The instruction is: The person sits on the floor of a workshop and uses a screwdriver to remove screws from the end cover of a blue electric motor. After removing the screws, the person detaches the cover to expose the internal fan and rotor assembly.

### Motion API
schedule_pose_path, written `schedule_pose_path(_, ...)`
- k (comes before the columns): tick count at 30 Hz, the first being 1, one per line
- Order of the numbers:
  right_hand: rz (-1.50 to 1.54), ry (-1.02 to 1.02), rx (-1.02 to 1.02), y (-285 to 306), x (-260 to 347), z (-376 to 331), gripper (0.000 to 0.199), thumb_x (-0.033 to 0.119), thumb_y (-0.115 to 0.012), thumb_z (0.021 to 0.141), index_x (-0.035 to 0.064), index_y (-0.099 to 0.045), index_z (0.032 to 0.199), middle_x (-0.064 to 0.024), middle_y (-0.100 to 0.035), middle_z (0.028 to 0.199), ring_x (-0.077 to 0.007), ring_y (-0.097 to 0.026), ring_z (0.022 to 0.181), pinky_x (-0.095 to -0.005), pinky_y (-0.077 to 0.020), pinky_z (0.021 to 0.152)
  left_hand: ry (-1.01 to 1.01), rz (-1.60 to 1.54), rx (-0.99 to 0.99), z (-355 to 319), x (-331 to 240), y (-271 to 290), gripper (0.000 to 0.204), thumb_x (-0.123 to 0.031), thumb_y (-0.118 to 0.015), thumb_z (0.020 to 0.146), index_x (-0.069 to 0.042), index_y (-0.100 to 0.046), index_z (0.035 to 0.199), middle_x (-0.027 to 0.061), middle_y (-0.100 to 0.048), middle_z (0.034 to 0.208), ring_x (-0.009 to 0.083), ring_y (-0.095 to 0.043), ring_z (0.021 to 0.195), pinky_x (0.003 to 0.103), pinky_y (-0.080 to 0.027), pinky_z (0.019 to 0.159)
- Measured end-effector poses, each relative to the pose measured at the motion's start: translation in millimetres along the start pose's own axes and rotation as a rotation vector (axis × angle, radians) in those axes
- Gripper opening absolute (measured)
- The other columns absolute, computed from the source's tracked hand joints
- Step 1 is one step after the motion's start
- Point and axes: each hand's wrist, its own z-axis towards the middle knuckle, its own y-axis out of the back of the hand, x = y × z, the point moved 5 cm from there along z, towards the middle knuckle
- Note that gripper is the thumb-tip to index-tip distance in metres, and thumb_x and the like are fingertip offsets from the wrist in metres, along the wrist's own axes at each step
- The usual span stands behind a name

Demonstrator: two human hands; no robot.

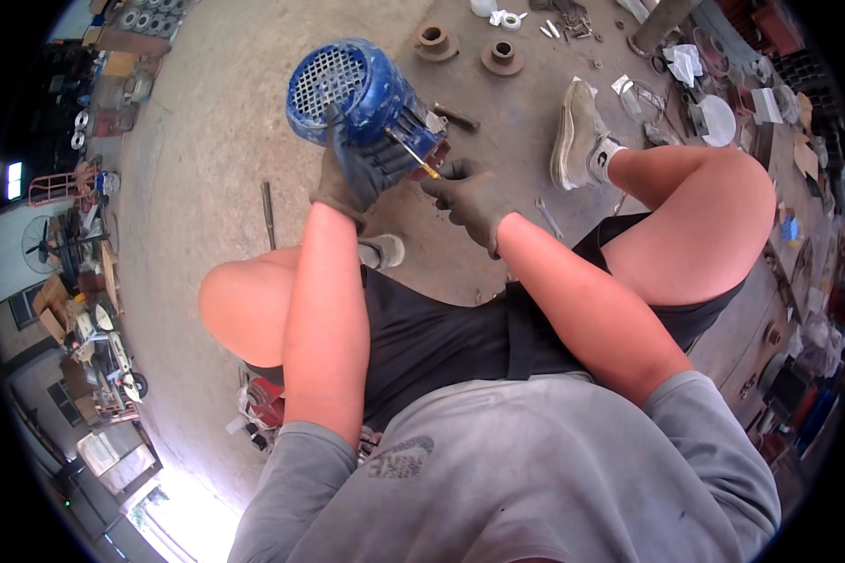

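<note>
A blue electric motor [366,98] with a worn grille on its round end is ahead of me, tilted with the grille facing up and left. My left hand [352,174], in a dark glove, is closed on the motor's near side, a finger reaching over the grille's edge. My right hand [477,199], also gloved, grips a screwdriver [429,171] by its yellow end. The thin shaft runs up and left against the motor's side; its tip's exact contact is hard to make out. A dark bar-like tool [456,116] lies just beyond the motor.
Two rusty flanged hubs [434,42] [503,58] stand on the concrete floor beyond the motor. A wrench [548,218] lies right of my right hand, a dark rod [268,215] left of my left forearm. Metal parts and plastic bags [685,64] clutter the far right.
</note>
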Motion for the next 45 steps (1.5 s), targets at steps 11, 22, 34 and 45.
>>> schedule_pose_path(11, 0.291, -0.135, 0.213, -2.8, -4.8, 6.7, 0.035, 0.034, -0.056, 0.112, 0.0039, -0.065, 0.126, -0.005, -0.074, 0.09, -0.0105, -0.068, 0.065, -0.0249, -0.0505, 0.051, 0.014, 0.172, -0.229, 8.6, 6.5, 13.9, 0.145, -0.113, -0.034, 0.067, 0.01, -0.057, 0.14, 0.029, -0.072, 0.119, 0.0428, -0.075, 0.102, 0.053, -0.059, 0.096)
schedule_pose_path(22, 0.717, -0.389, 0.434, -1.5, -18.2, 20.9, 0.03, 0.031, -0.054, 0.113, 0.0052, -0.061, 0.127, -0.0057, -0.072, 0.093, -0.0092, -0.066, 0.064, -0.0195, -0.0528, 0.048, -0.283, 0.046, -0.077, 11.7, 48.4, -4.8, 0.029, -0.026, -0.074, 0.102, 0.0, -0.077, 0.113, 0.0099, -0.079, 0.103, 0.02, -0.076, 0.088, 0.031, -0.062, 0.081)
schedule_pose_path(34, 0.323, -0.138, -0.027, 11.0, -38.7, -44.9, 0.041, 0.021, -0.07, 0.103, 0.0042, -0.053, 0.138, -0.0106, -0.068, 0.107, -0.0189, -0.067, 0.077, -0.0298, -0.0534, 0.065, -0.296, 0.344, -0.416, -4.9, 37.0, -8.5, 0.02, -0.02, -0.081, 0.093, -0.002, -0.084, 0.1, 0.0079, -0.081, 0.094, 0.0165, -0.07, 0.078, 0.034, -0.054, 0.073)
schedule_pose_path(45, 0.494, -0.26, 0.11, 11.0, -63.7, -31.8, 0.047, 0.052, -0.047, 0.112, 0.0088, -0.063, 0.121, -0.0016, -0.052, 0.068, -0.0156, -0.049, 0.053, -0.032, -0.0412, 0.051, -0.315, 0.107, -0.162, 54.5, 67.7, 12.4, 0.023, -0.025, -0.078, 0.095, -0.005, -0.08, 0.107, 0.0078, -0.081, 0.1, 0.0181, -0.077, 0.087, 0.033, -0.062, 0.077)
